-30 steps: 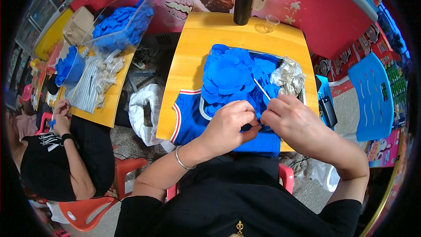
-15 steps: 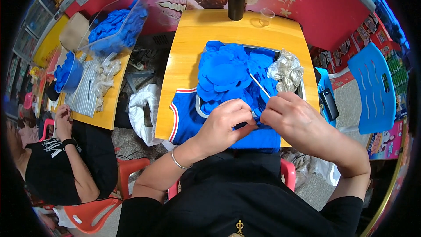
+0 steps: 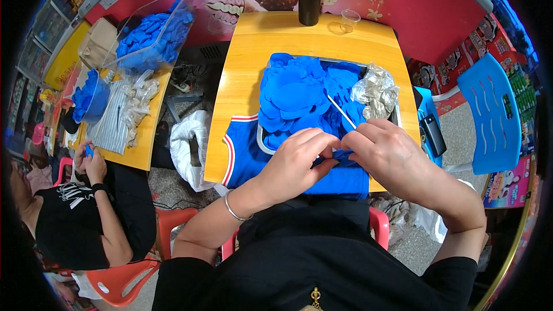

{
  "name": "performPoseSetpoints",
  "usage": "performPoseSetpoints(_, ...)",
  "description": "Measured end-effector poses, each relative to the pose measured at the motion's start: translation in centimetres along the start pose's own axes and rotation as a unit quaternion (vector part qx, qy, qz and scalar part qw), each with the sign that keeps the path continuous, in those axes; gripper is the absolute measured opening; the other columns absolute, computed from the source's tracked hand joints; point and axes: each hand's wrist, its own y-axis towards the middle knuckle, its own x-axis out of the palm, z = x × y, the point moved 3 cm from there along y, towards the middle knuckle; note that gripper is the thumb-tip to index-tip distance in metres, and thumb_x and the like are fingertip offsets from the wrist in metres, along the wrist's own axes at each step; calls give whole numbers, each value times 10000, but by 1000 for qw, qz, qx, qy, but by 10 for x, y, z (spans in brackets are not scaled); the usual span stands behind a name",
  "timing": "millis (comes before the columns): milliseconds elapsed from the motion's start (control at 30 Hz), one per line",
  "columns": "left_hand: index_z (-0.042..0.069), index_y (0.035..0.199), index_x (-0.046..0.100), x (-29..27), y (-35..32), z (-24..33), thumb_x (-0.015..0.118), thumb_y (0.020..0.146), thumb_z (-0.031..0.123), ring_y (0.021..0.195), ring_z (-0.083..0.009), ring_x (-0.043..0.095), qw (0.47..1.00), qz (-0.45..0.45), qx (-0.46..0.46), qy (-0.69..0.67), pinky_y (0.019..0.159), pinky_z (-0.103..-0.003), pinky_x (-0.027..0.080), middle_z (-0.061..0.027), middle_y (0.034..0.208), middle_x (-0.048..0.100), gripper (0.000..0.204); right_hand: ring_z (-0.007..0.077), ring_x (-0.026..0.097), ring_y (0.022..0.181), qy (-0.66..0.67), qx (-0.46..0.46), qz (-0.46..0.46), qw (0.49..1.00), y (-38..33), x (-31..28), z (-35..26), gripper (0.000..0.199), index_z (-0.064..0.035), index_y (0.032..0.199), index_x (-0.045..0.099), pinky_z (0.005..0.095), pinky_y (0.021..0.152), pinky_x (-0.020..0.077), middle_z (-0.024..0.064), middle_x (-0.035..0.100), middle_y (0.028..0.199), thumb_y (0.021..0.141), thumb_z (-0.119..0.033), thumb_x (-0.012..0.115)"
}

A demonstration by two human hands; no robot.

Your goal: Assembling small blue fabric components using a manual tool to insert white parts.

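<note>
The left hand [image 3: 296,161] and right hand [image 3: 387,152] are meeting over the near edge of the yellow counter [image 3: 247,80], each grip pinching narrow on a small blue fabric piece [image 3: 337,158] between them. A thin white stick [image 3: 341,111] is rising from the fingers over a metal tray [image 3: 374,66] piled with blue fabric petals [image 3: 296,92]. A blue jersey [image 3: 245,155] is lying under the tray.

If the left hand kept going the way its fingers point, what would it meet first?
The left hand points right; it would likely meet the right hand first, fingertips almost touching over the small blue piece.
</note>
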Motion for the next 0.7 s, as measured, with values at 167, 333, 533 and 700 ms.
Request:
performPoseSetpoints(167,16,812,582,2,3,-5,685,669,-44,744,-263,576,999,-4,21,37,656,-364,453,-95,768,579,186,282,577,807,7,10,22,1000,-3,6,10,151,-28,846,569,380,715,468,108,570,798,724,-32,657)
performPoseSetpoints(333,17,792,583,3,6,-3,678,680,-37,740,-260,577,999,-10,4,44,653,-357,455,-95,767,579,157,279,570,784,25,25,52,998,-5,8,12,143,-39,837,587,375,694,468,106,558,779,712,-7,650)
performPoseSetpoints(533,25,826,573,3,5,2,676,696,-27,731,-251,574,1000,-14,-11,8,643,-357,453,-87,749,565,174,257,550,749,37,-14,104,994,-15,9,11,138,-58,834,618,355,662,455,91,534,779,709,-7,647)
performPoseSetpoints(700,21,884,600,5,6,2,695,686,-32,711,-211,594,999,-22,11,39,643,-309,469,-81,763,590,226,245,534,784,8,-30,75,997,-15,10,11,145,-67,873,573,344,700,428,79,500,789,729,-78,570)
